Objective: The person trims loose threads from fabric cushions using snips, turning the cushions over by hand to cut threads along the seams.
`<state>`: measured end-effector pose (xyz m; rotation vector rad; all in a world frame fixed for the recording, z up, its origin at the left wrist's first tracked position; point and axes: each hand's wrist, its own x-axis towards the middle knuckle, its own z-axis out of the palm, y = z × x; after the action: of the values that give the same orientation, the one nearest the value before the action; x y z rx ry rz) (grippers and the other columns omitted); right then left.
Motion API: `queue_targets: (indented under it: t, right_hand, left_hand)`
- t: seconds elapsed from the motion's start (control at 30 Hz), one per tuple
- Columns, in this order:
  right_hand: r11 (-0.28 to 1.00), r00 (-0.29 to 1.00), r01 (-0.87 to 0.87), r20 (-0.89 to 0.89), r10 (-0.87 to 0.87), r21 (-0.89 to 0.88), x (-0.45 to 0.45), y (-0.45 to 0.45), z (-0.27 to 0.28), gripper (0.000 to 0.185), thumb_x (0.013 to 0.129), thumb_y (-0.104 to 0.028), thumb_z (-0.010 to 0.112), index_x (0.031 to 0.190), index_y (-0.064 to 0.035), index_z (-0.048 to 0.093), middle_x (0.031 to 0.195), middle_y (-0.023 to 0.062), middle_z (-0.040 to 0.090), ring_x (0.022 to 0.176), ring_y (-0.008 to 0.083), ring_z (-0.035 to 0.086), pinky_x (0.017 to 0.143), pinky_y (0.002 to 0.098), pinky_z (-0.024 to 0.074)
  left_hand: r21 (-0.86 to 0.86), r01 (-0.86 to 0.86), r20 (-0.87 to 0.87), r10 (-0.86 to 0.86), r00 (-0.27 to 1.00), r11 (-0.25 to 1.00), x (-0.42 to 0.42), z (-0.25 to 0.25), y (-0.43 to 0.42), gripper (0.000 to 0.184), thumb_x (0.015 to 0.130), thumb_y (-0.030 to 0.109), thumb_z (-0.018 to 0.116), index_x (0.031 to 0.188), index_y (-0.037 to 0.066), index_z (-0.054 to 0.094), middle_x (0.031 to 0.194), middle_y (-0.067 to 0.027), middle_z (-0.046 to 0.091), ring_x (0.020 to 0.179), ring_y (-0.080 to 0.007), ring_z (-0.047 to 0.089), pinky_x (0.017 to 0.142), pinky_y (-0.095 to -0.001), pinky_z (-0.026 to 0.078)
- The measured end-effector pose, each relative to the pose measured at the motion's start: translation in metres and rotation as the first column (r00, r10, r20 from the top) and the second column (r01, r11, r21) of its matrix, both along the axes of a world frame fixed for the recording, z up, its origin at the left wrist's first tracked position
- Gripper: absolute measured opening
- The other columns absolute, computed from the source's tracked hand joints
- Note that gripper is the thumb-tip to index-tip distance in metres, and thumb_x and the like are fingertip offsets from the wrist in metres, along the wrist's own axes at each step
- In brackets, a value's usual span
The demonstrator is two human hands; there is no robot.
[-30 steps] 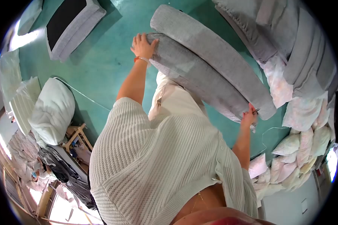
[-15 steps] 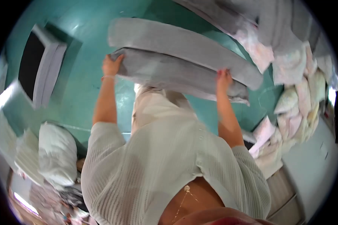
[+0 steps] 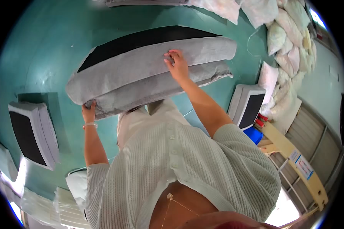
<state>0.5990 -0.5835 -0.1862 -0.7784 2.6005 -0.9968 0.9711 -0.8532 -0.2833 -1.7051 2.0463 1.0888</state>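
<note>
A long curved grey upholstered piece [image 3: 141, 63] lies tilted in front of my legs, its black underside [image 3: 141, 40] facing up and away. Along its near side runs a looser grey fabric section [image 3: 141, 95]. My left hand [image 3: 89, 111] grips the left end of that section, with the fingertips at its corner. Over the grey face, right of the middle, is my right hand [image 3: 177, 65], its fingers curled and pinched together. Something small and dark shows between them, too small to make out.
Smaller grey blocks with black undersides stand on the green floor at left [image 3: 33, 133] and right [image 3: 246, 105]. Stuffed pale bags [image 3: 286, 42] are piled at upper right. Below them are a blue object [image 3: 253, 135] and a wooden frame [image 3: 294, 156]. Clear-wrapped pieces lie lower left.
The view has turned to the right. The long grey piece has tipped, so its black underside now shows. My right hand has moved from its right end toward the middle; my left hand stays at its left end.
</note>
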Motion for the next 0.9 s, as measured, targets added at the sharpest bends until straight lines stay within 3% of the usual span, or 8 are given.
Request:
queue_targets:
  t: [0.17, 0.23, 0.4, 0.47, 0.6, 0.67, 0.83, 0.9]
  right_hand:
    - [0.962, 0.944, 0.269, 0.188, -0.271, 0.042, 0.007, 0.021, 0.002, 0.015, 0.076, -0.014, 0.064, 0.088, -0.0052, 0.059, 0.088, 0.0060, 0.056, 0.072, 0.0207, 0.059, 0.056, 0.0314, 0.0478]
    - [0.722, 0.587, 0.679, 0.490, -0.644, 0.135, 0.018, 0.031, 0.011, 0.017, 0.078, -0.017, 0.063, 0.087, -0.0033, 0.058, 0.079, 0.0057, 0.056, 0.058, 0.0167, 0.056, 0.042, 0.0286, 0.0462]
    - [0.476, 0.428, 0.880, 0.421, -0.800, 0.011, 0.026, 0.099, -0.008, 0.020, 0.079, -0.014, 0.062, 0.088, 0.0021, 0.057, 0.074, 0.0053, 0.054, 0.055, 0.0119, 0.050, 0.037, 0.0253, 0.0460]
    - [0.326, 0.314, 0.944, 0.432, -0.845, -0.049, 0.031, 0.142, -0.024, 0.019, 0.078, -0.014, 0.063, 0.087, 0.0016, 0.056, 0.076, 0.0055, 0.054, 0.058, 0.0126, 0.051, 0.037, 0.0262, 0.0480]
    - [0.160, 0.137, 0.986, 0.329, -0.934, 0.043, 0.044, 0.189, -0.029, 0.031, 0.074, -0.019, 0.068, 0.093, -0.0011, 0.052, 0.082, 0.0060, 0.052, 0.064, 0.0141, 0.052, 0.041, 0.0264, 0.0501]
    - [0.038, -0.010, 0.984, 0.270, -0.963, 0.172, 0.050, 0.198, -0.032, 0.039, 0.072, -0.025, 0.071, 0.097, -0.0021, 0.051, 0.087, 0.0066, 0.052, 0.070, 0.0156, 0.051, 0.045, 0.0294, 0.0514]
    - [0.008, -0.032, 0.996, 0.435, -0.900, 0.089, 0.054, 0.201, -0.059, 0.046, 0.071, -0.033, 0.072, 0.098, -0.0023, 0.051, 0.090, 0.0058, 0.052, 0.074, 0.0179, 0.051, 0.053, 0.0349, 0.0526]
    - [0.017, -0.033, 0.994, 0.438, -0.898, 0.111, 0.053, 0.195, -0.073, 0.047, 0.070, -0.033, 0.073, 0.099, -0.0029, 0.051, 0.091, 0.0064, 0.054, 0.077, 0.0183, 0.052, 0.054, 0.0343, 0.0523]
  left_hand:
    - [-0.014, 0.039, -0.009, -0.039, 0.999, 0.999, 0.010, -0.020, 0.002, 0.083, 0.066, 0.058, 0.064, 0.126, 0.006, 0.041, 0.120, -0.0228, 0.047, 0.112, -0.0388, 0.043, 0.093, -0.0421, 0.036]
    - [0.003, 0.061, 0.051, -0.061, 0.997, 0.998, 0.018, -0.026, 0.001, 0.083, 0.065, 0.058, 0.064, 0.127, 0.008, 0.041, 0.120, -0.0225, 0.047, 0.112, -0.0392, 0.043, 0.093, -0.0429, 0.035]
    - [-0.092, 0.204, 0.214, -0.180, 0.960, 0.975, 0.016, -0.025, 0.001, 0.085, 0.066, 0.060, 0.062, 0.129, 0.008, 0.038, 0.126, -0.0175, 0.043, 0.116, -0.0354, 0.039, 0.094, -0.0450, 0.034]
    - [-0.101, 0.230, 0.243, -0.200, 0.949, 0.968, 0.015, -0.024, 0.002, 0.084, 0.067, 0.060, 0.061, 0.128, 0.007, 0.038, 0.126, -0.0167, 0.044, 0.117, -0.0349, 0.039, 0.095, -0.0441, 0.033]
    - [0.004, 0.193, 0.239, -0.189, 0.952, 0.981, 0.003, -0.003, 0.002, 0.084, 0.070, 0.060, 0.059, 0.128, 0.003, 0.038, 0.128, -0.0165, 0.042, 0.118, -0.0342, 0.039, 0.096, -0.0408, 0.033]
    - [-0.047, 0.231, 0.175, -0.220, 0.960, 0.972, 0.006, -0.007, 0.003, 0.081, 0.072, 0.058, 0.057, 0.126, 0.000, 0.041, 0.127, -0.0197, 0.042, 0.116, -0.0359, 0.040, 0.095, -0.0414, 0.034]
    - [-0.056, 0.226, 0.077, -0.222, 0.972, 0.972, -0.001, -0.011, 0.000, 0.073, 0.073, 0.053, 0.060, 0.116, -0.004, 0.048, 0.122, -0.0215, 0.047, 0.111, -0.0355, 0.045, 0.091, -0.0387, 0.037]
    - [0.027, 0.186, -0.236, -0.174, 0.956, 0.982, 0.003, -0.016, -0.003, 0.064, 0.075, 0.046, 0.062, 0.112, -0.006, 0.051, 0.114, -0.0237, 0.052, 0.107, -0.0356, 0.048, 0.090, -0.0375, 0.037]
